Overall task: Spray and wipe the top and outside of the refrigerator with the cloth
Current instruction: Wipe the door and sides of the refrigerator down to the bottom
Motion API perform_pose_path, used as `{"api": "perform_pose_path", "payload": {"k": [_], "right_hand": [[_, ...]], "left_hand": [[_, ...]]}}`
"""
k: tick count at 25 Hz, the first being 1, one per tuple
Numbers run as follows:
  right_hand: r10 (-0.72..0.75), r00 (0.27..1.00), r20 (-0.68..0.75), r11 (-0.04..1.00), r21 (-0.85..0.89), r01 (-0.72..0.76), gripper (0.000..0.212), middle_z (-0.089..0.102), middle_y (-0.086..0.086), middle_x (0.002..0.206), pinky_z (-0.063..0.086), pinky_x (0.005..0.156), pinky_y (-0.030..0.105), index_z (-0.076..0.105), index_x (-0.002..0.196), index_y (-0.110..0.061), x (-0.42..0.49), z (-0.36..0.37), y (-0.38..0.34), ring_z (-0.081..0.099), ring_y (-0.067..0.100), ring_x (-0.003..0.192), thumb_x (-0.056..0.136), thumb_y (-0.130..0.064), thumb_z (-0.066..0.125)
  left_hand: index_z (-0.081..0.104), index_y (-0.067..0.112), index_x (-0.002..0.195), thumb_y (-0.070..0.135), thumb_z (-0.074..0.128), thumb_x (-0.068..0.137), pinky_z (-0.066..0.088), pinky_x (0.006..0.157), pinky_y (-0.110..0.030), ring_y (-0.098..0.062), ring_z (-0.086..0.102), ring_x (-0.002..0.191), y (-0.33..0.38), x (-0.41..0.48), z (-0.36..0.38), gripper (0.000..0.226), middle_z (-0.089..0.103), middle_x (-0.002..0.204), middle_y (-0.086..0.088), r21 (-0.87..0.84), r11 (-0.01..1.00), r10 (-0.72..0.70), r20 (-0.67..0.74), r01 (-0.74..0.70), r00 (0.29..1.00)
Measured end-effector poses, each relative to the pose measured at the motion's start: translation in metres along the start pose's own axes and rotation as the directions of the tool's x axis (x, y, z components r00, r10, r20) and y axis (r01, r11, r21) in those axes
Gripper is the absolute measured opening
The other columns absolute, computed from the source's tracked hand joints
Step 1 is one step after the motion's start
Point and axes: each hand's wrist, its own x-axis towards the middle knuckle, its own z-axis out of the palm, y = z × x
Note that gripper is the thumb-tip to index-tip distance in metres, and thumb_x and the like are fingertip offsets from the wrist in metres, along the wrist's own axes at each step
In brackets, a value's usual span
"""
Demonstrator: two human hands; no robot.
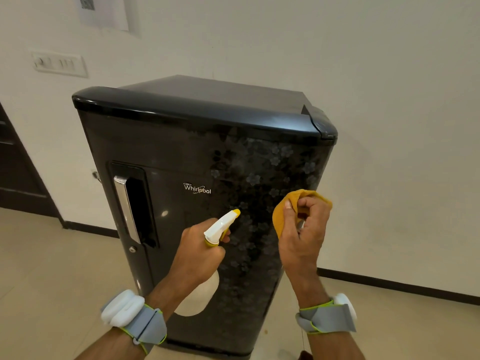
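Head view: left hand [200, 252] gripping spray bottle [220, 227], right hand [304, 237] pinching cloth [280, 216]; refrigerator [181, 152] wiping seemingly just starting.

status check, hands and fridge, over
Left hand grips spray bottle, nozzle toward refrigerator. Right hand holds bunched yellow cloth. Nothing in the way.
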Motion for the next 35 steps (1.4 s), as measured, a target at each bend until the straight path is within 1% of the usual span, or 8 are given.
{"api": "perform_pose_path", "payload": {"k": [6,11,16,21,26,28,32,35], "right_hand": [[-0.249,0.965,0.087,0.93,-0.257,0.263,0.013,0.032,0.014,0.151,0.04,0.106,0.033,0.051,0.105,-0.013,0.019,0.03,0.01,0.035,0.027,0.138,0.096,-0.019,0.059],[-0.441,0.742,0.504,0.669,-0.366,0.647,0.042,0.015,0.012,0.164,0.028,0.116,0.057,0.037,0.144,-0.004,-0.001,0.028,0.054,0.016,0.031,0.151,0.103,-0.012,0.045],[-0.393,0.887,0.243,0.804,-0.378,0.459,0.008,0.01,0.015,0.162,0.012,0.121,0.057,0.048,0.108,-0.01,0.043,0.04,0.02,0.009,0.035,0.151,0.101,-0.014,0.048],[-0.563,0.545,0.622,0.42,-0.352,0.836,0.059,0.005,0.005,0.165,0.008,0.123,0.048,0.031,0.151,-0.015,0.035,0.049,0.038,0.012,0.026,0.152,0.097,-0.013,0.053],[-0.452,0.843,0.292,0.722,-0.435,0.538,0.027,0.01,0.008,0.164,0.006,0.122,0.051,0.046,0.127,-0.017,0.036,0.061,0.023,0.012,0.032,0.151,0.1,-0.02,0.047],[-0.454,0.815,0.361,0.689,-0.438,0.577,0.02,0.014,0.013,0.163,0.004,0.121,0.054,0.051,0.119,-0.016,0.041,0.078,0.006,0.01,0.035,0.151,0.099,-0.021,0.051],[-0.551,0.487,0.678,0.324,-0.364,0.873,0.054,0.015,0.008,0.164,0.02,0.121,0.05,0.042,0.147,-0.016,0.034,0.057,0.031,0.013,0.029,0.151,0.097,-0.023,0.059],[-0.506,0.657,0.558,0.482,-0.449,0.752,0.03,0.016,0.013,0.163,0.016,0.121,0.05,0.055,0.123,-0.019,0.038,0.034,0.037,0.016,0.033,0.15,0.095,-0.025,0.065]], "left_hand": [[0.072,0.017,0.09,-0.018,0.062,0.061,0.048,0.056,-0.013,-0.001,0.065,0.076,0.024,0.014,0.002,0.047,0.072,0.082,0.007,-0.121,0.991,0.053,-0.087,-0.063,0.995],[0.072,0.018,0.091,-0.018,0.063,0.064,0.048,0.055,-0.016,-0.007,0.066,0.069,0.029,0.03,0.006,0.046,0.073,0.081,0.005,-0.129,0.989,0.059,-0.121,-0.074,0.991],[0.072,0.02,0.087,-0.018,0.064,0.064,0.05,0.054,-0.021,-0.012,0.064,0.064,0.033,0.036,0.006,0.046,0.073,0.08,0.005,-0.137,0.987,0.067,-0.152,-0.089,0.986],[0.071,0.019,0.086,-0.018,0.065,0.065,0.046,0.053,-0.025,-0.009,0.059,0.056,0.036,0.045,0.002,0.043,0.068,0.069,0.012,-0.117,0.986,0.096,-0.199,-0.121,0.975],[0.073,0.02,0.093,-0.02,0.065,0.065,0.056,0.064,-0.024,-0.012,0.068,0.077,0.031,0.041,-0.019,0.05,0.073,0.083,0.009,-0.134,0.984,0.081,-0.258,-0.119,0.963],[0.073,0.019,0.094,-0.019,0.065,0.065,0.057,0.063,-0.022,-0.012,0.068,0.076,0.03,0.043,-0.026,0.049,0.074,0.083,0.006,-0.124,0.986,0.073,-0.274,-0.11,0.959],[0.073,0.017,0.095,-0.018,0.067,0.067,0.056,0.064,-0.018,-0.012,0.066,0.075,0.026,0.045,-0.033,0.046,0.073,0.083,0.005,-0.1,0.988,0.082,-0.293,-0.116,0.953],[0.073,0.018,0.092,-0.019,0.065,0.066,0.056,0.056,-0.032,-0.024,0.063,0.063,0.021,0.042,-0.035,0.046,0.073,0.082,0.003,-0.132,0.985,0.066,-0.289,-0.108,0.955]]}}
